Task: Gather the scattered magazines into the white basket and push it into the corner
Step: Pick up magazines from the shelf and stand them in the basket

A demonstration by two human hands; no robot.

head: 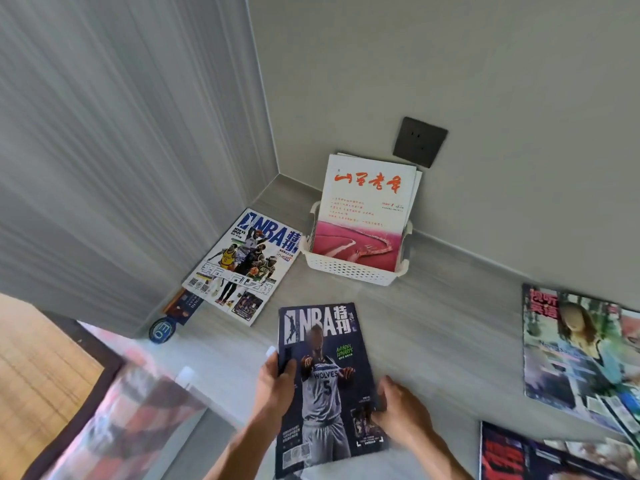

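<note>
Both hands, left (275, 386) and right (398, 407), grip the dark navy basketball magazine (323, 386); floppy, it could snag the slotted white plastic basket (349, 270) and tip it.

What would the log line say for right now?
left hand: holds dark NBA magazine | right hand: holds same | white basket: holds red-and-white magazine | step: carrying

Dark NBA magazine (325, 386) above floor; white basket (353, 268) with upright white-pink magazine (363, 209).
</note>
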